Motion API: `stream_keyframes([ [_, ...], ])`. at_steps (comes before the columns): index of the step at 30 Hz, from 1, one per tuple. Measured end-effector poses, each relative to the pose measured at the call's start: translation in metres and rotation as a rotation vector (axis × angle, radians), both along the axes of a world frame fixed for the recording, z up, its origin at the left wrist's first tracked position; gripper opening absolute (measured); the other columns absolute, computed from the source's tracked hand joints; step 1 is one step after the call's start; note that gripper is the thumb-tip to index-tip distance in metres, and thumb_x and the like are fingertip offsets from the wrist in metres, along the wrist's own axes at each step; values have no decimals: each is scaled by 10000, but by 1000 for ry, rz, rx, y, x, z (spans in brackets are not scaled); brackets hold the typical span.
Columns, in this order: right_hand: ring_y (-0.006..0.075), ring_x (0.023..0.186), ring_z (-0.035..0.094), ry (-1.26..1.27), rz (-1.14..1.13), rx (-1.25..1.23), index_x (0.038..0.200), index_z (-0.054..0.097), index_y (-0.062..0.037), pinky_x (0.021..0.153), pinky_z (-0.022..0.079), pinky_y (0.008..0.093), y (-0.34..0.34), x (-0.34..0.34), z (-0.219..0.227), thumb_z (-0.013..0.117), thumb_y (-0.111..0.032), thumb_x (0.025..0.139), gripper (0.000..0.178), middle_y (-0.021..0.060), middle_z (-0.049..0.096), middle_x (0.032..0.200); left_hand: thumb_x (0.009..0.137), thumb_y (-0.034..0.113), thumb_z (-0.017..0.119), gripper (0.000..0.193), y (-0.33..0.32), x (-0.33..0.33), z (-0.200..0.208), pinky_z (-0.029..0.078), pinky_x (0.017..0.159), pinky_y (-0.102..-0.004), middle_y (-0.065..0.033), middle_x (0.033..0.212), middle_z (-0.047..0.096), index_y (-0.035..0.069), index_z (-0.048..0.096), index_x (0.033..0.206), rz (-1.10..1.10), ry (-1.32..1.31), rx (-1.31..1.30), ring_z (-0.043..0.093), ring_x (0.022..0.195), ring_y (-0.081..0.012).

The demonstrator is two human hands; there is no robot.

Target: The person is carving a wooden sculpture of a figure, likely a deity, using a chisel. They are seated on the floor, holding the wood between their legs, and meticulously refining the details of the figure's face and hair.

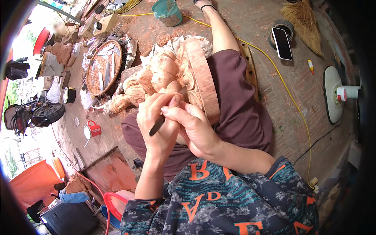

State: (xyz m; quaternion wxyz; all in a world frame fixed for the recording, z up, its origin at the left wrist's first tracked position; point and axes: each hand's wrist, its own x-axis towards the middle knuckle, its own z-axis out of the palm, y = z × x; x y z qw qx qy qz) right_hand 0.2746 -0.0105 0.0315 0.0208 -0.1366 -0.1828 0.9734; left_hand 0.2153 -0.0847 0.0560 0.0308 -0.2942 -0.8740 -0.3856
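Observation:
A wooden carving [159, 74] with rounded, draped figures lies across my lap, its thick flat base [200, 74] toward my right leg. Both hands meet at its near side. My left hand [156, 121] is closed around a slim dark carving tool [157, 125], whose blunt end sticks out toward me. Pressed against it, my right hand [197, 127] is closed too, with its thumb by the tool. The tool's working end is hidden by my fingers and the carving.
Left of the carving, a round tray [94, 74] holds several blades and wood shavings. A red mug [92, 129] and tape roll [69, 95] stand nearer. Ahead is a teal bucket [167, 13]. To the right are a phone [282, 43], yellow cord [284, 84], broom [303, 23] and fan [335, 95].

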Motion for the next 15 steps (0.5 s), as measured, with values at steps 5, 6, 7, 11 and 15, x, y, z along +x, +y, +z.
stream_keyframes([
  [5,63,897,548,8,20,58,1031,597,16,789,455,227,-2,1,-10,618,-178,892,240,30,600,964,788,88,673,62,-2,7,-6,443,700,-341,-92,787,659,64,695,841,41,39,75,610,750,-260],
  [6,62,886,545,6,-12,97,1025,597,25,781,456,227,-3,-1,-11,620,-183,887,250,28,601,959,788,87,675,63,-1,8,-9,445,702,-341,-94,790,661,64,696,843,48,47,69,612,753,-260],
  [7,65,889,547,-1,-11,110,1028,596,27,784,456,229,-2,1,-9,622,-187,886,258,29,602,962,788,86,677,65,0,9,-10,446,704,-341,-97,794,663,64,697,846,56,54,62,614,755,-260],
  [11,80,910,551,-6,-18,118,1040,590,30,809,453,239,0,8,-5,626,-203,881,284,36,605,974,794,93,676,73,2,12,-3,449,714,-342,-99,808,664,64,700,857,30,33,70,612,759,-268],
  [15,74,905,543,9,-14,113,1040,590,26,816,445,239,0,5,-4,626,-202,886,278,38,606,980,802,91,669,75,1,15,-7,442,736,-340,-104,813,666,59,702,861,98,16,38,610,765,-270],
])
